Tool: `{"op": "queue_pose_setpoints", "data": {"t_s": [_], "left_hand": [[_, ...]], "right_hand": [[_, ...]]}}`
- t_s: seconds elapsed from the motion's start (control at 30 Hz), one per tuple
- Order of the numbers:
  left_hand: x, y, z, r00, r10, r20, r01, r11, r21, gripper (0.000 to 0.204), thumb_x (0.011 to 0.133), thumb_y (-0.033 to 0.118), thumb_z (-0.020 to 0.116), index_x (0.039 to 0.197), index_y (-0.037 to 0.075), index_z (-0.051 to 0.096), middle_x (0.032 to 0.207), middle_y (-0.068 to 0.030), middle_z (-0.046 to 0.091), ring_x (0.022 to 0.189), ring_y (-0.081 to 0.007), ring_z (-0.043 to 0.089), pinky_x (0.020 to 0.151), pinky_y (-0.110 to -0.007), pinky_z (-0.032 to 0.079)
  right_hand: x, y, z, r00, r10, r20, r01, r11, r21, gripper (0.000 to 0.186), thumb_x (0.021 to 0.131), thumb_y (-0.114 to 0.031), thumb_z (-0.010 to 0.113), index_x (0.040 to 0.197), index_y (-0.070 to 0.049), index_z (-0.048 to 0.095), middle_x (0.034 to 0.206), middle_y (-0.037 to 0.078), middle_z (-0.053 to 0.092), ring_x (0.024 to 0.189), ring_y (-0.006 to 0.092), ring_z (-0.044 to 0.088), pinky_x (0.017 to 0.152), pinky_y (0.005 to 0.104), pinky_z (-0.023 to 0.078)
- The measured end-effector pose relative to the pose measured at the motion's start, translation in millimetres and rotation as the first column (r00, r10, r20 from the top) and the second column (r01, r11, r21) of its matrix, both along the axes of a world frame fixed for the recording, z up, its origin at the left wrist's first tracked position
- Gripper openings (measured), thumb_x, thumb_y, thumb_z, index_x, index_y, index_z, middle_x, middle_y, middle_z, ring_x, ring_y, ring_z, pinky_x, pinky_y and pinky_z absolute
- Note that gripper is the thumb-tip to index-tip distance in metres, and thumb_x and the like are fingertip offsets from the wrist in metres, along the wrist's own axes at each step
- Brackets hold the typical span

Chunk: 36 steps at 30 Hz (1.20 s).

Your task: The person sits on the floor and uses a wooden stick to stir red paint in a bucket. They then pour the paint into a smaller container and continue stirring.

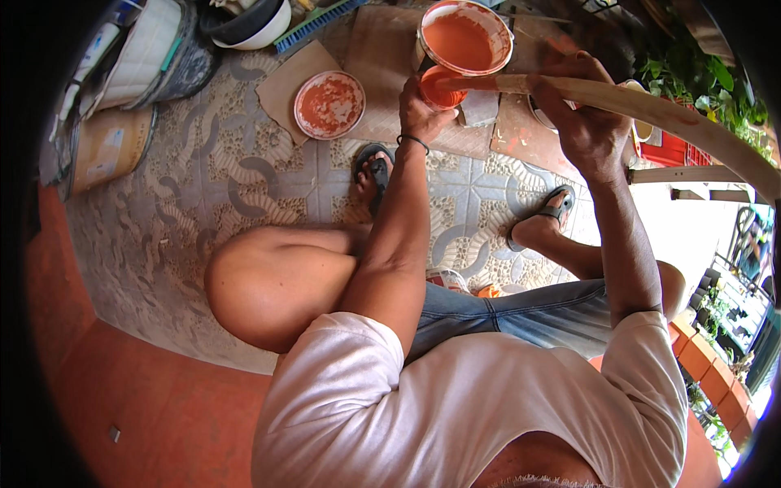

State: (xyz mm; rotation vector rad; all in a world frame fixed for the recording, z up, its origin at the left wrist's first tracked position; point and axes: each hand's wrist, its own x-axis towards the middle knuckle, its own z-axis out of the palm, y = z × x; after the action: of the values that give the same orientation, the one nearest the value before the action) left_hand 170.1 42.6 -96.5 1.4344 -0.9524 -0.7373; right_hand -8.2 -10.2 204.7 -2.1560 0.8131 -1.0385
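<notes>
My left hand (421, 122) is closed around a small container of orange-red paint (443, 99), low in front of the big pail. In my right hand (590, 134) is a long, pale wooden stick (659, 99), gripped near its painted part. Its paint-coated end reaches left to the mouth of the small container; how deep it goes I cannot tell. Just beyond stands a white pail (465, 41) with orange-red paint inside and smears around its inner wall. A round white lid (329, 106), coated in the same paint, lies to the left of my left hand.
Brown cardboard (382, 49) lies under the lid and pail on the patterned tile floor (268, 175). Stacked buckets (130, 57) stand at the left, near a blue-bristled brush (317, 24). A red crate (679, 142) and green plants (712, 77) are at the far right.
</notes>
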Motion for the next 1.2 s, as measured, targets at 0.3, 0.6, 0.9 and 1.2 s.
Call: {"op": "queue_pose_setpoints", "data": {"t_s": [0.3,0.6,0.9,1.2], "left_hand": [[-9,-5,-11,0.924,-0.160,-0.347,0.118,0.983,-0.138,0.090,0.068,-0.006,0.094,0.150,0.005,0.059,0.138,-0.0107,0.072,0.125,-0.0213,0.071,0.109,-0.037,0.060],[-7,-2,-17,0.978,0.007,-0.206,-0.039,0.988,-0.149,0.090,0.056,0.008,0.101,0.139,0.005,0.067,0.132,-0.0106,0.074,0.119,-0.0250,0.072,0.107,-0.041,0.058],[-7,2,-5,0.976,-0.001,-0.220,0.007,1.000,0.026,0.101,0.057,-0.004,0.099,0.147,0.005,0.054,0.142,-0.0117,0.065,0.131,-0.0260,0.066,0.113,-0.041,0.059],[-12,-1,-8,0.933,-0.045,-0.358,0.029,0.998,-0.051,0.104,0.055,-0.003,0.100,0.148,0.006,0.054,0.141,-0.0102,0.067,0.131,-0.0256,0.066,0.116,-0.042,0.056]], "right_hand": [[-2,12,-14,0.991,-0.053,0.126,0.024,0.976,0.216,0.020,0.090,-0.006,0.091,0.102,-0.004,0.075,0.089,0.005,0.076,0.080,0.0140,0.074,0.066,0.0360,0.058],[-1,11,-6,0.996,-0.037,0.082,0.028,0.993,0.116,0.019,0.090,-0.005,0.091,0.096,-0.003,0.073,0.084,0.005,0.073,0.076,0.0132,0.072,0.065,0.0315,0.056],[2,9,-9,0.998,-0.058,0.002,0.057,0.998,0.012,0.018,0.091,-0.008,0.089,0.098,-0.001,0.075,0.088,0.005,0.076,0.076,0.0101,0.070,0.066,0.0284,0.055],[0,14,-9,0.999,-0.036,0.007,0.036,0.998,0.044,0.012,0.094,-0.001,0.085,0.102,0.000,0.077,0.093,0.003,0.074,0.081,0.0105,0.071,0.071,0.0267,0.055]]}}
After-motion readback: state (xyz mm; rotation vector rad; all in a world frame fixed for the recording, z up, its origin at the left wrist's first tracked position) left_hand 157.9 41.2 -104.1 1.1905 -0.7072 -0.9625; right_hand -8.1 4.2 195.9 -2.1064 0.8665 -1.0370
